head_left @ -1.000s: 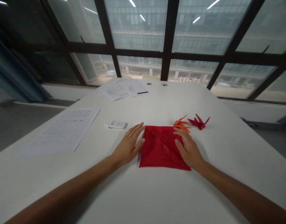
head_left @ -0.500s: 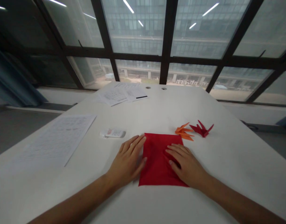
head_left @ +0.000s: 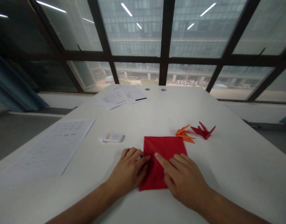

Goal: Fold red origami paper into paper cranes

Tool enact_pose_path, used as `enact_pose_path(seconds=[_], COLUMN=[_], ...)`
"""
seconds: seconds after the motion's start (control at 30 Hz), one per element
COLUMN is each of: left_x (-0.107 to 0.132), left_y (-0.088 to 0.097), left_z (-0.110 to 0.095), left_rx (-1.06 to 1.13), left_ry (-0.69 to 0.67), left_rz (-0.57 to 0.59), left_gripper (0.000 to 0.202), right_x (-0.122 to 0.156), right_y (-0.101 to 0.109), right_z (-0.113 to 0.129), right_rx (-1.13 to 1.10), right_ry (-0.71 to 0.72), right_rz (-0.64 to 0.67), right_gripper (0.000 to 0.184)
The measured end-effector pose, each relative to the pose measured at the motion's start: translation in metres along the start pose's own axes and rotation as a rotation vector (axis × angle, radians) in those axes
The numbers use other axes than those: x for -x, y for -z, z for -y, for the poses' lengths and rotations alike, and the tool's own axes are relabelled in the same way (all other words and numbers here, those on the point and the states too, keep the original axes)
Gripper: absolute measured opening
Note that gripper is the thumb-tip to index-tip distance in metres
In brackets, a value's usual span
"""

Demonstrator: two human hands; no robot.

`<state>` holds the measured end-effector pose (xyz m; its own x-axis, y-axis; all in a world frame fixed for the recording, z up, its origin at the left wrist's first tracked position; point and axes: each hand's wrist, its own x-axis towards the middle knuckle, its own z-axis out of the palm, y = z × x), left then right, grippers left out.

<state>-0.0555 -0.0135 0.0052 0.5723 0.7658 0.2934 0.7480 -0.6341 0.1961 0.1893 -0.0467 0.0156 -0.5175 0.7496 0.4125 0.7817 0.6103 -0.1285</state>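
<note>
A square sheet of red paper [head_left: 165, 144] lies flat on the white table in front of me, with faint crease lines on it. My left hand [head_left: 131, 168] is at the sheet's left edge, its fingers curled together on that edge. Across the lower right part of the paper lies my right hand [head_left: 183, 177], index finger stretched out and touching the surface near the middle, the other fingers loosely bent. Just beyond the far right corner sit an orange origami crane [head_left: 185, 133] and a dark red origami crane [head_left: 205, 130].
A small white packet [head_left: 112, 137] with printing lies left of the red paper. Printed sheets [head_left: 51, 146] cover the table's left side, and more papers [head_left: 124, 95] are spread at the far end. Beyond the table [head_left: 238, 161] stand large windows.
My left hand has slid nearer along the left edge and its fingers have curled. My right hand has shifted nearer, and its index finger now points out onto the paper.
</note>
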Motion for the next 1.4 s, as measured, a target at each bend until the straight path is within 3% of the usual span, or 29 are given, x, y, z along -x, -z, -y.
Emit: enact_pose_path(seconds=[0.17,0.3,0.63,0.87,1.03,1.13,1.27,1.4], left_x=[-0.004,-0.002,0.000,0.001,0.005,0.006,0.002,-0.001], left_y=[0.000,0.000,0.001,0.000,0.003,0.015,0.032,0.034], left_z=[0.001,0.002,0.005,0.006,0.026,0.034,0.033,0.029], left_rx=[0.009,0.017,0.069,0.097,0.236,0.245,0.235,0.225], left_ry=[-0.007,-0.015,0.025,0.007,-0.112,-0.299,-0.354,-0.327], left_rz=[0.041,0.021,0.060,0.079,0.041,0.160,0.376,0.387], left_gripper=[0.015,0.023,0.028,0.030,0.053,0.067,0.096,0.098], right_x=[-0.029,-0.040,0.037,0.062,0.064,0.062,0.059,0.059], right_y=[-0.022,-0.028,-0.007,0.014,0.028,0.029,0.023,0.017], right_z=[0.017,0.002,-0.093,-0.113,-0.122,-0.119,-0.113,-0.118], right_rx=[0.042,0.094,0.259,0.303,0.219,0.096,-0.003,-0.103], right_ry=[-0.037,-0.076,-0.188,-0.210,-0.027,0.082,0.133,0.107], right_rz=[0.193,0.246,0.220,0.205,0.108,0.127,0.227,0.273], right_gripper=[0.063,0.056,0.049,0.047,0.066,0.062,0.073,0.075])
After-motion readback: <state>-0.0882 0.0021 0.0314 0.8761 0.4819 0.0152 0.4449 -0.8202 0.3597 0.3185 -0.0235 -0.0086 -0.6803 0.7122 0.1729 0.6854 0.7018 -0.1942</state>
